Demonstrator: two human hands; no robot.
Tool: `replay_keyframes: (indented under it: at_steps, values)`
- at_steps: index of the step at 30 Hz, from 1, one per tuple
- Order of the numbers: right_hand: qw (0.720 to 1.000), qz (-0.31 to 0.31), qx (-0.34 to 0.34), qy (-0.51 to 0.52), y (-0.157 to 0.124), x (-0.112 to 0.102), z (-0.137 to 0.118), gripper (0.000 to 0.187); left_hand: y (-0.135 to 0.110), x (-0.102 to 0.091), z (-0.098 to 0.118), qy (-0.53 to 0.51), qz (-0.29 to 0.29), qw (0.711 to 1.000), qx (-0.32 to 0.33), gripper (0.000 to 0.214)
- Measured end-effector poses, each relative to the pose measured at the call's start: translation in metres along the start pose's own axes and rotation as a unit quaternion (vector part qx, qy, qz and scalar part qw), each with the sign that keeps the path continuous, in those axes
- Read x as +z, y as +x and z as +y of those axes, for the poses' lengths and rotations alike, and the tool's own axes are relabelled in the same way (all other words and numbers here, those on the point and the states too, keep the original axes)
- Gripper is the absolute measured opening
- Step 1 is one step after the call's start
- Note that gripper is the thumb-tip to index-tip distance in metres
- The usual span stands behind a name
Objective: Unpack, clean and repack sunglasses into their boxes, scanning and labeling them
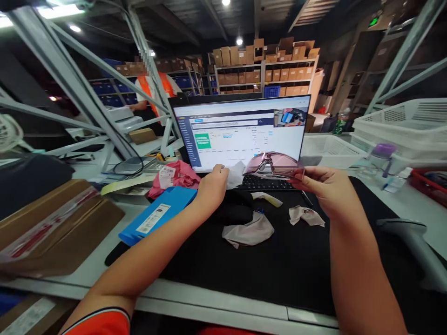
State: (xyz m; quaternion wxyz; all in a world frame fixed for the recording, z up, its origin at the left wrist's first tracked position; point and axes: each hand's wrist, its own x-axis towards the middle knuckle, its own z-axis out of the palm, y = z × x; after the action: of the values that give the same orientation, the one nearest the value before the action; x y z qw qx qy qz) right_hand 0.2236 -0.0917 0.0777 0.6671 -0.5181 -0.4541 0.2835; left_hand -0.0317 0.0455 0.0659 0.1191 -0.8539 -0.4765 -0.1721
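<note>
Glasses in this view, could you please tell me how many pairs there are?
1 pair: the pink glasses, held by the right hand in front of the screen. More could be hidden inside the blue box.

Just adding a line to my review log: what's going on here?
A person's right hand holds up pink-tinted glasses in front of a lit monitor. The left hand holds a thin white sheet near them. Crumpled pale pieces, cloth or paper, lie on the black mat; a blue box lies beside the left forearm.
</note>
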Motion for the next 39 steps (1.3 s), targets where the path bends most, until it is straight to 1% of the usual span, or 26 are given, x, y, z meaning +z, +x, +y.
replay_keyframes:
  at_steps: [2,5,7,9,12,15,17,19,22,24,26,27,28,29,30,31,32,33,34,36,39]
  values:
    - [0.998,-0.051,0.022,0.018,-0.004,0.024,0.005,0.037,-0.027,0.001,-0.013,-0.029,0.023,0.999,-0.015,0.039]
    - [0.992,-0.119,0.048,-0.011,-0.010,0.056,0.015,0.038,-0.056,0.010,-0.026,-0.137,0.076,0.987,-0.032,0.040]
    - [0.989,-0.132,0.049,-0.055,-0.015,0.071,0.022,0.039,-0.068,0.019,-0.031,-0.215,0.112,0.969,-0.044,0.041]
    - [0.986,-0.118,0.027,-0.115,-0.021,0.082,0.029,0.038,-0.076,0.028,-0.032,-0.274,0.146,0.949,-0.046,0.044]
    - [0.970,-0.087,-0.046,-0.222,-0.029,0.093,0.036,0.031,-0.086,0.040,-0.027,-0.334,0.185,0.924,-0.023,0.053]
    - [0.940,-0.084,-0.159,-0.290,-0.036,0.104,0.044,0.023,-0.094,0.050,-0.023,-0.387,0.234,0.892,-0.017,0.063]
    - [0.920,-0.097,-0.225,-0.306,-0.038,0.109,0.050,0.021,-0.099,0.055,-0.024,-0.400,0.275,0.874,-0.026,0.067]
    - [0.903,-0.115,-0.271,-0.312,-0.036,0.112,0.056,0.021,-0.106,0.060,-0.028,-0.395,0.301,0.868,-0.025,0.065]
    - [0.879,-0.151,-0.322,-0.318,-0.032,0.115,0.062,0.022,-0.121,0.064,-0.034,-0.407,0.304,0.861,-0.009,0.056]
    - [0.864,-0.178,-0.348,-0.318,-0.031,0.116,0.064,0.024,-0.134,0.065,-0.038,-0.440,0.289,0.850,-0.003,0.052]
    - [0.853,-0.197,-0.369,-0.313,-0.033,0.117,0.064,0.025,-0.143,0.061,-0.043,-0.473,0.273,0.838,-0.009,0.047]
    - [0.849,-0.205,-0.377,-0.309,-0.034,0.118,0.064,0.026,-0.144,0.056,-0.047,-0.482,0.263,0.835,-0.027,0.042]
    - [0.846,-0.213,-0.381,-0.306,-0.036,0.118,0.064,0.026,-0.141,0.049,-0.052,-0.480,0.248,0.840,-0.054,0.036]
    - [0.844,-0.220,-0.382,-0.305,-0.038,0.118,0.063,0.026,-0.135,0.040,-0.058,-0.467,0.227,0.850,-0.084,0.029]
    - [0.842,-0.228,-0.382,-0.305,-0.040,0.117,0.063,0.027,-0.126,0.030,-0.064,-0.443,0.191,0.868,-0.115,0.022]
    - [0.840,-0.235,-0.379,-0.308,-0.042,0.116,0.063,0.028,-0.114,0.021,-0.071,-0.408,0.138,0.893,-0.128,0.016]
    - [0.838,-0.243,-0.376,-0.313,-0.044,0.115,0.063,0.030,-0.101,0.012,-0.077,-0.375,0.074,0.917,-0.116,0.014]
    - [0.834,-0.249,-0.375,-0.319,-0.045,0.114,0.064,0.031,-0.088,0.004,-0.082,-0.341,0.000,0.935,-0.094,0.018]
    - [0.829,-0.255,-0.375,-0.327,-0.047,0.113,0.064,0.033,-0.075,-0.001,-0.086,-0.312,-0.062,0.946,-0.069,0.019]
    - [0.821,-0.262,-0.377,-0.340,-0.049,0.112,0.065,0.036,-0.055,-0.006,-0.088,-0.286,-0.131,0.949,-0.028,0.020]
    - [0.817,-0.262,-0.388,-0.338,-0.049,0.113,0.067,0.038,-0.043,-0.005,-0.081,-0.271,-0.168,0.948,0.005,0.017]
